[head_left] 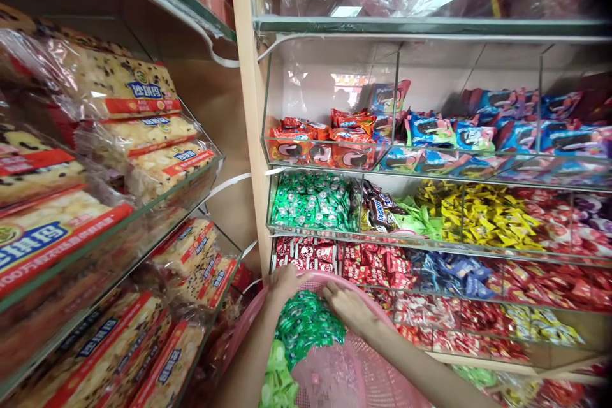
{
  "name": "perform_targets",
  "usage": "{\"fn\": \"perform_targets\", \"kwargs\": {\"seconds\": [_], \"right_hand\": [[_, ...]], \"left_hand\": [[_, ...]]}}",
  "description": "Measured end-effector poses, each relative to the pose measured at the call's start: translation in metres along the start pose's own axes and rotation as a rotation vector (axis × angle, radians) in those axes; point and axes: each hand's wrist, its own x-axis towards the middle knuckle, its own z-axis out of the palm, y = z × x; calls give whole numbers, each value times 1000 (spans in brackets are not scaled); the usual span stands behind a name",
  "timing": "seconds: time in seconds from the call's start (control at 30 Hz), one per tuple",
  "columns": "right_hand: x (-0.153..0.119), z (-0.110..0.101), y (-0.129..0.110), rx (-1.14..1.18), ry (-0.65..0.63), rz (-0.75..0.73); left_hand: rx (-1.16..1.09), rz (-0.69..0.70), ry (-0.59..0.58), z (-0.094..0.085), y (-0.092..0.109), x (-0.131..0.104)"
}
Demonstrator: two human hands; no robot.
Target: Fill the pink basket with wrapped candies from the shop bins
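Note:
A pink plastic basket (335, 370) with a perforated wall is at the bottom centre, below the shelves. Inside it lie small green-wrapped candies (310, 322), heaped toward the far side, and light green packets (277, 377) at the near left. My left hand (285, 285) is closed over the basket's far left rim. Just inside the far wall, my right hand (343, 307) has its fingers curled beside the green candies; whatever it holds is hidden. Beyond both hands, a clear shelf bin holds a pile of matching green candies (315, 201).
Stacked packaged pastries (129, 89) fill the glass-fronted shelves at left. A wooden post (248, 108) divides them from the right shelves. There, glass-edged bins hold blue snack packs (430, 131), yellow candies (488, 213), red-and-white packets (303, 254) and blue candies (452, 274).

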Motion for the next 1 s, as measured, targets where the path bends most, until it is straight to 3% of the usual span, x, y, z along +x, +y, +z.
{"fn": "perform_targets", "kwargs": {"seconds": [0.37, 0.77, 1.0], "right_hand": [[2, 18, -1, -36, 25, -5], [-11, -8, -2, 180, -98, 68], [-8, -4, 0, 230, -73, 82]], "left_hand": [[-1, -10, -20, -3, 1, -1], [-12, 3, -7, -4, 1, -4], [-22, 8, -4, 0, -2, -1]]}}
